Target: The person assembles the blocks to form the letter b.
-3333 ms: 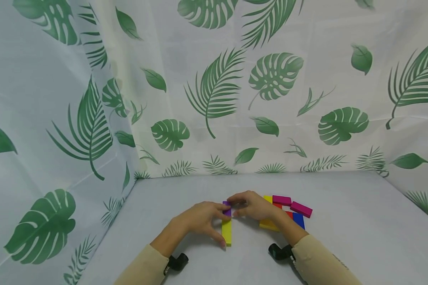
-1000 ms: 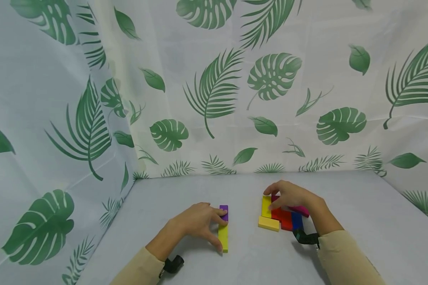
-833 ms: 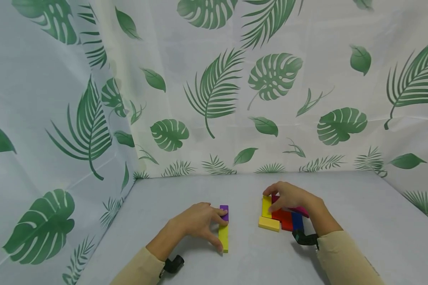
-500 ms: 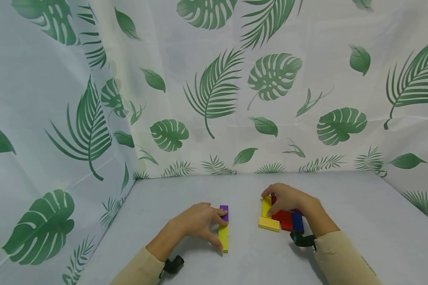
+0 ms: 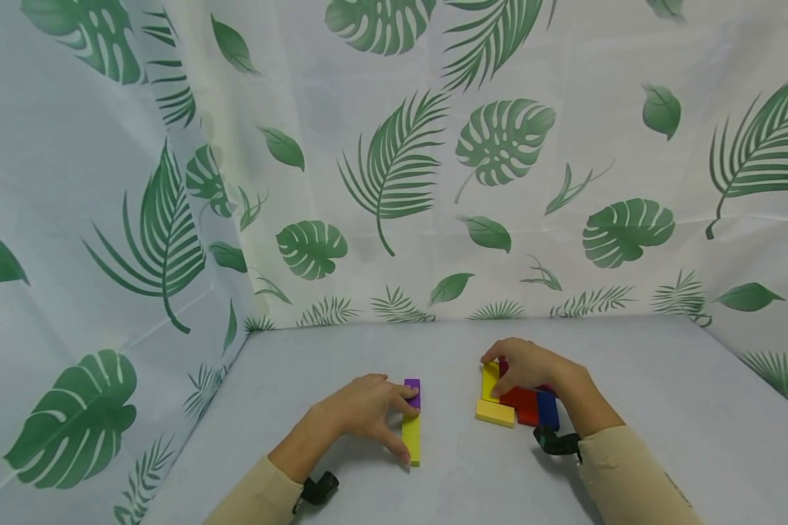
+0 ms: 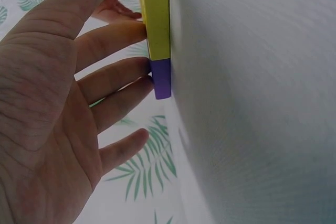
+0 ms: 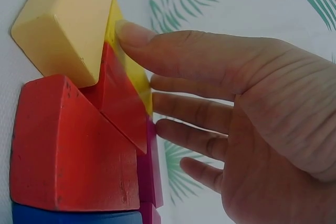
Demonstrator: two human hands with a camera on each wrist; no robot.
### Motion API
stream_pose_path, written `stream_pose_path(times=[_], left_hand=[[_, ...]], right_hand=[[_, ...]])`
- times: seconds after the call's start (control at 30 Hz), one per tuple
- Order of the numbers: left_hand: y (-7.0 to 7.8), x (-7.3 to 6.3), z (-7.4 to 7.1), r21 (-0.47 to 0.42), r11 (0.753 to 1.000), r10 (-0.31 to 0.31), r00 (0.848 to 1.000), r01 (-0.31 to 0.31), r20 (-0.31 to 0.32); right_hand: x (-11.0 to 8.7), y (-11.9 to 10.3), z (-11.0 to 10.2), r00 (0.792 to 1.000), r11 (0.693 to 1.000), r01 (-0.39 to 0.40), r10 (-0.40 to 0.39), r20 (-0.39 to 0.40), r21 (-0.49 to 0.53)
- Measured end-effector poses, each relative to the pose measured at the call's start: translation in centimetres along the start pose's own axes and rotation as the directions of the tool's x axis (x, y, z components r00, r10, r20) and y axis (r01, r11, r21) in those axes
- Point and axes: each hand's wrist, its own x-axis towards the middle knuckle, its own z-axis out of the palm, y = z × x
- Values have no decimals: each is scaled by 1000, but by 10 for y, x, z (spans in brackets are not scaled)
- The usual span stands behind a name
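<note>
In the head view, my left hand (image 5: 364, 406) rests beside a row of two blocks lying end to end. Its fairly straight fingertips touch the purple block (image 5: 412, 386) and its thumb tip is by the near end of the long yellow-green block (image 5: 411, 441). The left wrist view shows those fingers against the edges of the purple block (image 6: 161, 78) and the yellow-green block (image 6: 157, 19). On the right, my right hand (image 5: 525, 364) holds a yellow block (image 5: 489, 380) lengthwise, thumb at its near end and index finger at its far end. That yellow block (image 7: 137, 69) lies beside red blocks.
A pale yellow block (image 5: 495, 413), red blocks (image 5: 525, 405), a blue block (image 5: 548, 410) and magenta blocks (image 7: 150, 169), partly hidden by the hand, lie clustered near my right hand. A leaf-printed curtain (image 5: 394, 182) stands behind the white table (image 5: 341, 503).
My right hand has moved from the purple block to the cluster on the right, then slightly left onto the yellow block. The left hand and its row shifted slightly nearer, then stayed still.
</note>
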Motion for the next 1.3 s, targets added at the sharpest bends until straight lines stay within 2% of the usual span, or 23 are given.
stream_pose_path(times=[0.27, 0.67, 1.07, 1.3], left_hand=[[0, 0, 0, -5, 1000, -3, 1000, 3, -1], [1, 1, -1, -12, 1000, -9, 1000, 9, 6], [2, 0, -2, -10, 1000, -10, 1000, 10, 7], [3, 0, -2, -15, 1000, -20, 1000, 20, 16]], right_hand=[[1, 2, 0, 1000, 1000, 16, -16, -1, 1], [0, -5, -3, 1000, 999, 0, 1, 26, -41], [2, -4, 1, 999, 998, 52, -52, -7, -47], [5, -5, 7, 994, 994, 107, -107, -4, -5]])
